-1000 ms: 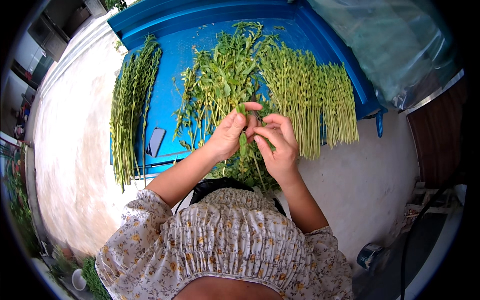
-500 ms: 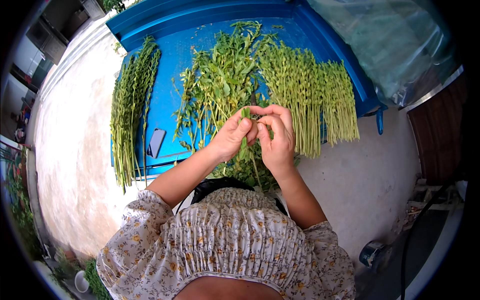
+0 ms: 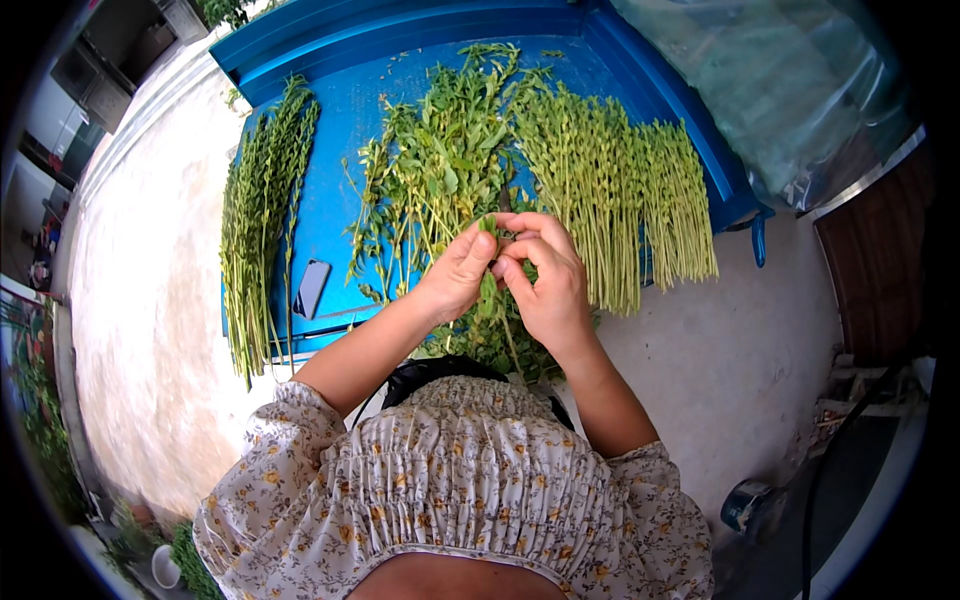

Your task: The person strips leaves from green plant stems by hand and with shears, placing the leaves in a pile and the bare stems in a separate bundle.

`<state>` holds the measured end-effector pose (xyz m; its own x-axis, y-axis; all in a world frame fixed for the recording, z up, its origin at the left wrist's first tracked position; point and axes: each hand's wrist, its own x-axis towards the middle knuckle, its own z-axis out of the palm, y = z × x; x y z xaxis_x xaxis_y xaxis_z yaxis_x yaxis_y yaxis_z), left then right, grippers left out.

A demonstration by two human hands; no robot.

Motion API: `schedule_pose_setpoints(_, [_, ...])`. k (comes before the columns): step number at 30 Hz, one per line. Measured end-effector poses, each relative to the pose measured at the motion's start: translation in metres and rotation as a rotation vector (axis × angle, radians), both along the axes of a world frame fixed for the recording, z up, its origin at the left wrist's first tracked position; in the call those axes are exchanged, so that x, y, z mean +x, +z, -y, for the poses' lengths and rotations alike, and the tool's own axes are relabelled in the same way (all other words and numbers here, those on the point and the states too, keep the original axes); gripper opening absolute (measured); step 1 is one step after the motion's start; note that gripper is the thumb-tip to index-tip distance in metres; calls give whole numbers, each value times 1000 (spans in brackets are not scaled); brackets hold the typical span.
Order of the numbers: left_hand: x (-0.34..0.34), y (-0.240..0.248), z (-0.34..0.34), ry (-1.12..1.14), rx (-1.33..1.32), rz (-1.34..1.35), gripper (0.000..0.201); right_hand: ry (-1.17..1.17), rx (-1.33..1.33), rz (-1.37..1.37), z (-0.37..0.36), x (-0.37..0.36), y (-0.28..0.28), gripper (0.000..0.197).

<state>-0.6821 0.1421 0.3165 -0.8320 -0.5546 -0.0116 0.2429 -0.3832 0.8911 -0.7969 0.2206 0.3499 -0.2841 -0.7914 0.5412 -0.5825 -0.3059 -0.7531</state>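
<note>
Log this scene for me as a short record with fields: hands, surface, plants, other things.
Left hand: fingers pinch a green sprig
Right hand: close beside it, grip unclear
Surface: blue tray
Plants: bundle at left, leafy pile in middle, stalks at right
Phone: on the tray, between bundle and pile
Upper right: plastic sheet

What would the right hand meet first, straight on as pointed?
Likely the left hand, with the green sprig it pinches, just left of the right hand; depth there is unclear, so they may already touch.
</note>
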Motion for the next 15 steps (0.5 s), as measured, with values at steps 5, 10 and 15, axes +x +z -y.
schedule_pose_setpoints(5, [-2,0,4,26,58,-52,56,-86,-47,-21,-3,-4,-3,7])
schedule_pose_setpoints(10, [-6,-2,11,190,37,24,58,-9,180,-84,-22,12,-8,61])
schedule_pose_setpoints(15, [-12,2,8,165,-16,23,55,-4,86,220,-15,9,-24,38])
